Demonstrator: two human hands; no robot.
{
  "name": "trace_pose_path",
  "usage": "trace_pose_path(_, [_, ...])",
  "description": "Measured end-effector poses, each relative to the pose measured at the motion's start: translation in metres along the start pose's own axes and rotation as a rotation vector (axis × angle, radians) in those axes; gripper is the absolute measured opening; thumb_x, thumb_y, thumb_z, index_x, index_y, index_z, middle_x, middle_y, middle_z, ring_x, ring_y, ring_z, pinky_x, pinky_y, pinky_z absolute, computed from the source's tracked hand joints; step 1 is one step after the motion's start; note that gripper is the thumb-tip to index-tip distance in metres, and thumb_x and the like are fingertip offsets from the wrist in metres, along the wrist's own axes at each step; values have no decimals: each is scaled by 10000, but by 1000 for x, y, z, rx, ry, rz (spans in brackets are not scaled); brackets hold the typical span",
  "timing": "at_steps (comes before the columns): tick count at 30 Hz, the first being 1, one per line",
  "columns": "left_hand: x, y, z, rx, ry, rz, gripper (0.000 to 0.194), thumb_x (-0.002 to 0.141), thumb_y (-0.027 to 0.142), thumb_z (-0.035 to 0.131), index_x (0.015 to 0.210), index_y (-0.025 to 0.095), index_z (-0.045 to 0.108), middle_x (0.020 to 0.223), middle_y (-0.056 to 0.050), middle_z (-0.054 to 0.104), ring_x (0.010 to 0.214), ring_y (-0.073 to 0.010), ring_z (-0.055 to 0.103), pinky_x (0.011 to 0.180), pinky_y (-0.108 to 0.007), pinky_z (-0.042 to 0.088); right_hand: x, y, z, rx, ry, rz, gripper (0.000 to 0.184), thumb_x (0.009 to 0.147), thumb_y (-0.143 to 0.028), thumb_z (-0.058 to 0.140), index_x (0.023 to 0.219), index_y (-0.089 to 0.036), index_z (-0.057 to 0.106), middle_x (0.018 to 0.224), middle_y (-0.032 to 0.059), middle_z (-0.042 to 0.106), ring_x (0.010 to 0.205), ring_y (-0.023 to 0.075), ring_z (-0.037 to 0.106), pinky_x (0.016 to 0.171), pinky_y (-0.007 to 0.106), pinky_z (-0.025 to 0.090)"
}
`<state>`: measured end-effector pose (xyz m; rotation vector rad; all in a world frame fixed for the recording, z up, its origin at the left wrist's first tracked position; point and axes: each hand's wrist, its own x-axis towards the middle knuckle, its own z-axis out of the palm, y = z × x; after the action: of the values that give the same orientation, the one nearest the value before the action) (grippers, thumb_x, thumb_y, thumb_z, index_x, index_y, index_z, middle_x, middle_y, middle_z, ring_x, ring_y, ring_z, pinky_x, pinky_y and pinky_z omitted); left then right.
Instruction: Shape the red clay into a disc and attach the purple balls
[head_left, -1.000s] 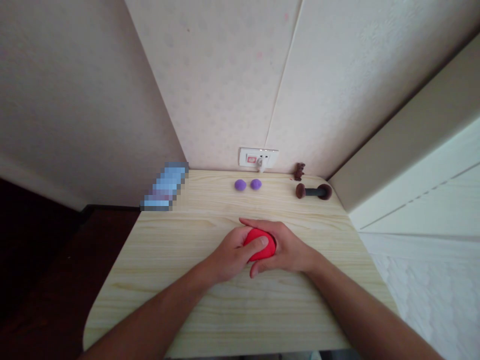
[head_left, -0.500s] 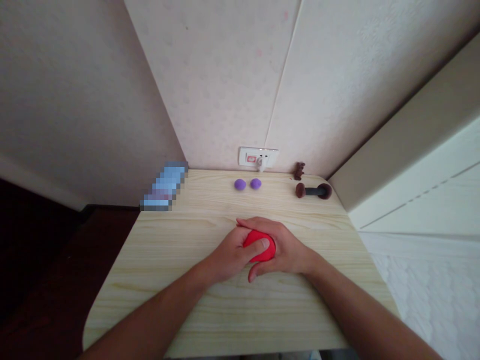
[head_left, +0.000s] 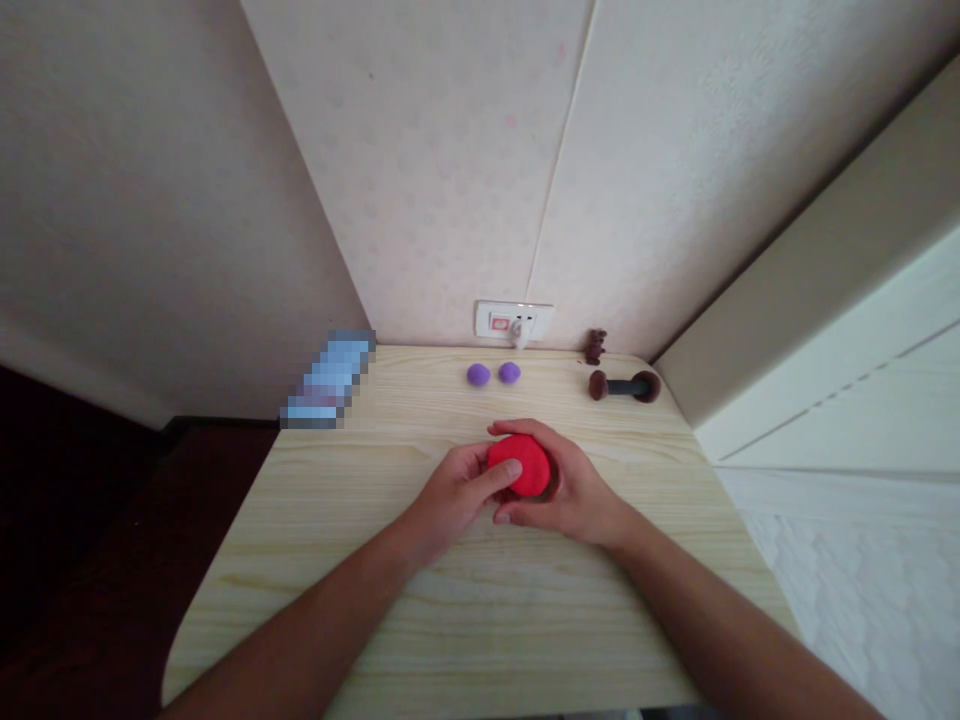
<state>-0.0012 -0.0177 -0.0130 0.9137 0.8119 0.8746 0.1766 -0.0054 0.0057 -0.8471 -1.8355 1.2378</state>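
A smooth, rounded lump of red modelling clay (head_left: 531, 462) is between my two hands above the middle of the wooden table (head_left: 465, 630). My left hand (head_left: 469, 490) pinches it from the left, thumb pressed on its top and fingers underneath, partly hidden. From the right, my right hand (head_left: 574, 485) curves around it, fingers along the far edge and thumb on the near side. A narrow gap shows between the right palm and the clay. Beyond the hands lie two small purple clay balls (head_left: 478, 375), side by side.
At the back right lies a brown dumbbell-shaped piece (head_left: 621, 387) with a dark bar. Behind it stands a small dark brown figure (head_left: 596, 346). A blurred-out flat panel (head_left: 330, 380) is at the table's left back corner. A wall socket (head_left: 514, 320) holds a white plug.
The red clay has come up slightly and more of its top shows. My right hand has loosened around it, its fingers shifting away from me. My left thumb has slid back toward the clay's left side.
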Motion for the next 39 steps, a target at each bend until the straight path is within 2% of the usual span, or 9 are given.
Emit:
trace_pose_path(4, [-1,3,-1,108,-18,9,380,740,453,814,873,106,729,757,-33,648,671,-134,538,600,-233,392,0,2,-2,118,-38,21,626,616,-267,948,1153,-247,625,1309,72,626,1082,238,666,914,363,575])
trace_pose_path(9, [-2,4,0,139,-67,14,376,735,454,820,777,96,712,671,-19,631,587,-109,512,550,-223,364,-2,2,2,124,-93,62,833,592,-253,947,1332,-267,565,1226,70,668,983,233,707,824,354,606])
trace_pose_path(12, [-2,1,0,119,-35,17,372,719,445,837,725,102,695,657,-14,626,586,-101,502,543,-215,348,-1,1,5,33,-35,-22,690,614,-225,912,1249,-234,644,1228,82,689,1062,258,700,927,386,578])
trace_pose_path(14, [-1,-1,-1,97,-9,0,375,710,446,846,720,103,694,637,-7,614,578,-99,493,543,-216,343,-1,0,6,-6,21,-20,593,635,-181,857,1194,-214,665,1142,79,729,987,247,722,892,384,586])
trace_pose_path(17, [0,-2,0,59,-5,1,368,713,426,853,845,103,736,720,-26,667,651,-123,552,615,-232,407,-1,2,8,-87,97,10,554,612,-149,828,1141,-205,674,1058,66,750,915,240,727,839,373,587])
trace_pose_path(21, [0,-1,4,14,27,23,372,726,404,849,939,115,755,847,-58,722,780,-165,615,741,-269,461,-1,7,8,-134,142,-32,542,636,-152,816,1143,-224,639,1097,56,727,945,226,705,850,358,574])
trace_pose_path(28, [-2,2,5,-42,3,-21,348,735,417,832,902,119,764,767,-36,694,711,-149,594,683,-252,441,-1,1,3,142,-19,51,691,647,-278,908,1239,-244,554,1169,66,665,977,217,687,800,325,604])
trace_pose_path(32, [-3,1,2,15,-63,-28,334,742,426,822,861,120,765,752,-35,683,700,-143,577,662,-244,421,0,0,2,94,-69,19,723,620,-304,925,1260,-242,593,1237,76,658,1061,241,672,900,364,583])
trace_pose_path(39, [-3,2,4,130,-29,15,388,742,487,807,813,109,754,724,-27,663,657,-122,532,616,-233,381,-2,3,10,-85,72,30,524,605,-146,813,1105,-210,670,1039,53,738,897,234,709,831,371,583])
